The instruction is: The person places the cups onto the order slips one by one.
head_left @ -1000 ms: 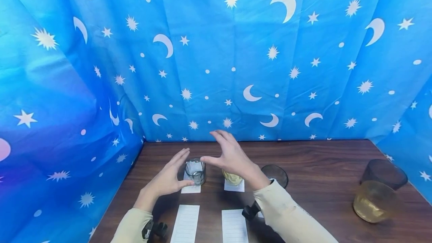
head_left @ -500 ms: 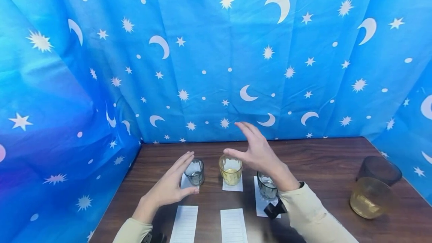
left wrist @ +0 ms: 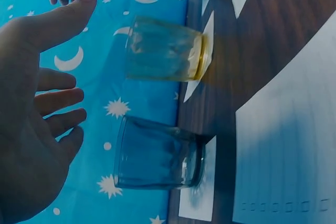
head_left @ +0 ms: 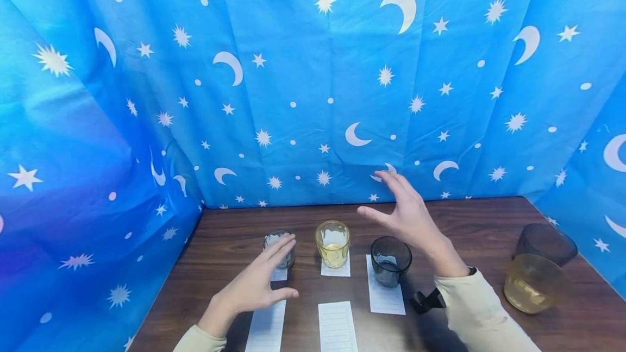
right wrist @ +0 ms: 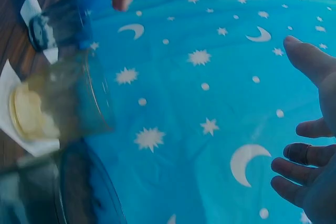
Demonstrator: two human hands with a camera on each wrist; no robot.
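My left hand (head_left: 254, 284) hovers in front of a grey-tinted glass (head_left: 287, 254), hiding part of it; the fingers are extended, the thumb is spread, and nothing is held. Beside that glass a yellow glass (head_left: 333, 244) stands upright on a white paper slip (head_left: 342, 269). A darker grey glass (head_left: 391, 262) sits on a lined paper slip (head_left: 386, 299) to the right. Up and to the right of this darker glass is my right hand (head_left: 413, 216), in the air with thumb and fingers apart and holding nothing. In the left wrist view the grey glass (left wrist: 157, 153) stands apart from the fingers.
Two more lined slips lie nearer me, one at the left (head_left: 266, 327) and one in the middle (head_left: 337, 327). At the table's right side are a larger amber glass (head_left: 530, 287) and a dark glass (head_left: 548, 240). A blue star-patterned cloth (head_left: 293, 69) hangs behind the table.
My right hand has moved right, from over the yellow glass to past the darker grey glass, uncovering both. My left hand has shifted slightly right and down, now covering more of the left glass.
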